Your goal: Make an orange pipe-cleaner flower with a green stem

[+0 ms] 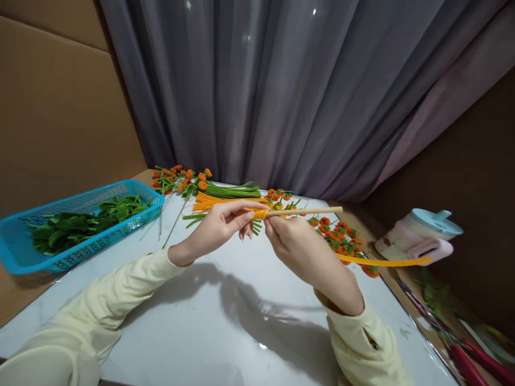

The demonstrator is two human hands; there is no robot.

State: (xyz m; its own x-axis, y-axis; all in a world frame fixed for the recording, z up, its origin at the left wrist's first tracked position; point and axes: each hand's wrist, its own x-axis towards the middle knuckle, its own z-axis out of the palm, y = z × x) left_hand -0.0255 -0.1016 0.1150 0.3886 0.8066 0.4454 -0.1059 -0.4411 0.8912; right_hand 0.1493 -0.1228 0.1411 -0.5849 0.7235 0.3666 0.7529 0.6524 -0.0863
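A thin wooden stick [317, 210] is held level above the white table, with a yellow-orange pipe cleaner [260, 214] coiled around its left part. My left hand [231, 221] pinches the stick at the coiled end, thumb and forefinger closed. Close beside it, my right hand [295, 241] is closed on the pipe cleaner where it meets the stick. The pipe cleaner's long loose tail sticks out to the right past my right wrist. Behind my hands lie a bundle of yellow-orange pipe cleaners [207, 201] and a bundle of green ones [233, 191].
A blue basket [76, 262] of green leaf pieces stands left. Orange flowers [189, 174] lie at the back left, more orange flowers [341, 236] at right. A lidded cup [418, 233] and red-handled pliers [466, 364] are beyond the table's right edge. A grey curtain [261, 91] hangs behind.
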